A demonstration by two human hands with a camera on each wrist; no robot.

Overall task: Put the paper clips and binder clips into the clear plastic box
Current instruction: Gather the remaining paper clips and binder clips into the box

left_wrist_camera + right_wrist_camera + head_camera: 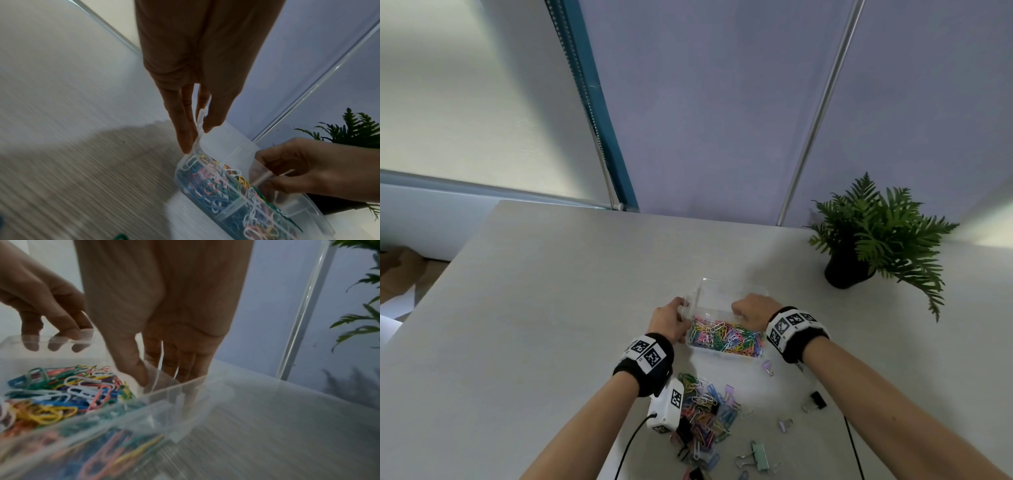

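Observation:
The clear plastic box (pixel 723 355) stands mid-table, holding several colourful paper clips (pixel 726 337), its lid (pixel 722 291) raised behind. My left hand (pixel 681 313) pinches the box's left end between thumb and fingers (pixel 185 123). My right hand (pixel 738 313) pinches the right end, thumb (pixel 131 363) inside the wall (pixel 174 402) and fingers outside. A loose pile of paper clips (pixel 705 411) lies nearer me. Binder clips lie around it: purple (pixel 767 366), black (pixel 816 399), green (pixel 758 454).
A potted fern (pixel 876 233) stands at the back right of the pale table (pixel 534 308). A white unit (pixel 666 404) with a black cable hangs under my left wrist, over the loose pile. A wall and a window blind rise behind the table.

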